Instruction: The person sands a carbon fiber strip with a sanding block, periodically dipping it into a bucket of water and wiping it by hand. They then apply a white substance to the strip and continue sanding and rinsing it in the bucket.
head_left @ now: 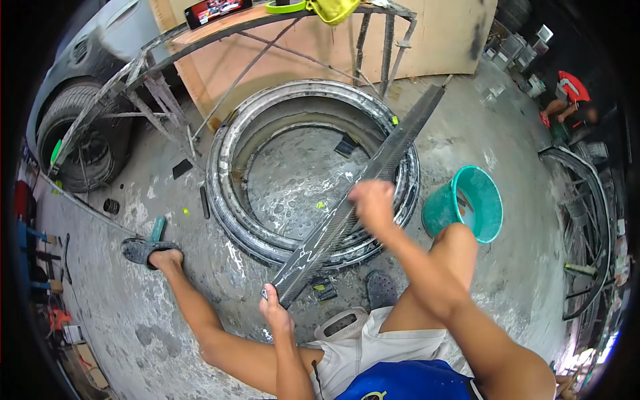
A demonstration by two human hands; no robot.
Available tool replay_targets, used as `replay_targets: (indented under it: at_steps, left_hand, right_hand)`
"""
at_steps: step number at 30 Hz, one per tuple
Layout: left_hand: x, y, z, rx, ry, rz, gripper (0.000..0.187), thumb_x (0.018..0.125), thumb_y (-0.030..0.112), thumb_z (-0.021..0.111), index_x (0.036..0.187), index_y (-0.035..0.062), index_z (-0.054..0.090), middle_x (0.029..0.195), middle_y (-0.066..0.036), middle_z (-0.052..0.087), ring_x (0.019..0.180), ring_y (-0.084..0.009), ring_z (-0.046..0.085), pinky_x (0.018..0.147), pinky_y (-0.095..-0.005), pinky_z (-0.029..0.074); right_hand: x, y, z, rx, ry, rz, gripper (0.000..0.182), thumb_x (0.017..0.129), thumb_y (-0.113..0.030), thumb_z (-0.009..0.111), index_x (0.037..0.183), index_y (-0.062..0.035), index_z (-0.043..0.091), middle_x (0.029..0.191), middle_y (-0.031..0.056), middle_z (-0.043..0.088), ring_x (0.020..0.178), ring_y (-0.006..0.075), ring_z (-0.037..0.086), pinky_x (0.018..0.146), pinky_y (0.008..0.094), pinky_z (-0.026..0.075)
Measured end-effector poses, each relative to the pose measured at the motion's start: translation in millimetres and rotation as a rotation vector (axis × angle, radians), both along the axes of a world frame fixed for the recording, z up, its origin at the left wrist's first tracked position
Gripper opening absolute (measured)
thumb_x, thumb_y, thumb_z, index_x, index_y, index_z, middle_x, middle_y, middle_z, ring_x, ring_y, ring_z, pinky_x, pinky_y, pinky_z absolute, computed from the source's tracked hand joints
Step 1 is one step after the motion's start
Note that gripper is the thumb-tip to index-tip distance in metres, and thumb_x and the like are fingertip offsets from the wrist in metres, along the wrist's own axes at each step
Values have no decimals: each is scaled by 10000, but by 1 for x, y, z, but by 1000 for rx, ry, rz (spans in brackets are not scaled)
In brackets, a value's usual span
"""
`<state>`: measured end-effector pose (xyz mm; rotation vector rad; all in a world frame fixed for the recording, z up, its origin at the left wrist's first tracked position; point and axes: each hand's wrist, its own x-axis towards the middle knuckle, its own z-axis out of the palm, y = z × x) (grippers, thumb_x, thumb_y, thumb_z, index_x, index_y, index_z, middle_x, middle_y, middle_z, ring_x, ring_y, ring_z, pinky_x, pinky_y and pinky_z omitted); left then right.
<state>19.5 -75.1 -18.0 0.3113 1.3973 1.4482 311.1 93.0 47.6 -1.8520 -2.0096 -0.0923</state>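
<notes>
Long, narrow, dark panel with woven carbon-look surface, wet glints showing, is being held slantwise across large round grey-black tyre lying flat on stained grey concrete floor. Near end is being kept low by the person's legs; far end is being pointed up-right, past the tyre's edge. Near end is being gripped by left hand, fingers closed around it, thumb on top. Right hand is being held at the panel's middle stretch, blurred, fingers curled in; whether anything is being pressed under them cannot be told. Panel's underside contact with tyre is being partly hidden.

Inside the tyre's ring, small flat black piece is being seen on the floor. Right of tyre, just beside bent knee, round teal plastic bucket is being tilted in view, brownish bits inside too small to tell. Left of tyre, flat black rectangle and slim black strip are being left on floor; teal block is being shown touching or just beside black clog. On metal-framed bench behind, lit phone and yellow-green tape roll are being supported. Far right, a crouching co-worker in red is being seen, well apart.
</notes>
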Motion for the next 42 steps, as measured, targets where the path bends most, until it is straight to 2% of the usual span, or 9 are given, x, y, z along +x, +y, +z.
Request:
replay_targets:
  at_steps: [6, 13, 18, 21, 28, 30, 35, 38, 42]
  left_hand:
    - [-1, -7, -1, -1, 89, -22, 432, 1014, 418, 639, 1011, -13, 672, 978, -85, 697, 855, -158, 627, 818, -329, 498]
    - [3, -6, -3, 35, 126, -31, 445, 1023, 415, 621, 963, -21, 688, 957, -74, 696, 857, -138, 610, 802, -313, 487]
    - [-3, -11, -3, 57, 159, -95, 430, 1026, 396, 624, 1036, -30, 681, 995, -97, 709, 852, -168, 655, 801, -328, 516]
    - [-7, -15, 0, -6, 251, -148, 443, 1029, 399, 619, 1042, -39, 680, 996, -92, 705, 844, -163, 646, 795, -325, 513]
    - [2, -1, 12, 81, 320, -74, 553, 1022, 464, 600, 983, -79, 700, 927, -96, 710, 831, -169, 615, 789, -354, 499]
    - [4, -2, 9, 104, 306, -69, 544, 1034, 440, 581, 990, -90, 697, 939, -116, 718, 846, -190, 630, 797, -366, 501]
    - [2, -11, 19, 56, 464, -83, 592, 1027, 477, 576, 964, -102, 679, 915, -161, 706, 820, -229, 618, 775, -397, 493]
    - [0, -8, 23, -9, 503, -134, 624, 1020, 505, 576, 944, -106, 677, 887, -157, 705, 790, -230, 620, 746, -403, 485]
    - [4, -9, 24, -34, 556, -130, 625, 1024, 499, 570, 941, -111, 676, 877, -146, 706, 785, -224, 624, 743, -405, 489]
  right_hand:
    - [-83, -88, 13, -200, 202, 617, 271, 742, -48, 688, 950, -217, 723, 1090, -35, 687, 1159, 211, 587, 1073, 565, 310]
    - [22, 7, 4, 148, 142, -105, 159, 832, -64, 622, 875, -149, 749, 964, 45, 732, 986, 279, 634, 961, 483, 346]
    - [-116, -119, 0, -136, 240, 657, 191, 813, -131, 693, 957, -255, 708, 1113, -57, 688, 1148, 141, 593, 1060, 559, 302]
    - [-67, -81, 20, -139, 125, 609, 133, 819, -134, 713, 889, -239, 753, 1063, -43, 723, 1066, 140, 640, 1029, 518, 321]
    - [28, 14, 15, 194, 42, -268, 107, 885, -216, 682, 884, -173, 780, 892, 29, 725, 923, 253, 659, 899, 470, 403]
    - [-33, -30, 8, -67, -144, -164, 163, 871, -198, 657, 991, -171, 764, 1037, 64, 709, 981, 257, 638, 926, 531, 415]
    - [-73, -111, 4, 129, 44, 598, 324, 866, -117, 641, 1188, -87, 648, 1169, 79, 667, 1000, 255, 626, 910, 547, 475]
    - [2, -31, 11, 169, 101, 209, 231, 842, -99, 680, 1071, -88, 713, 980, 99, 689, 872, 324, 619, 726, 429, 559]
    - [8, -9, 18, 187, 119, -116, 200, 911, -99, 672, 1100, -60, 726, 981, 151, 693, 880, 340, 618, 758, 436, 517]
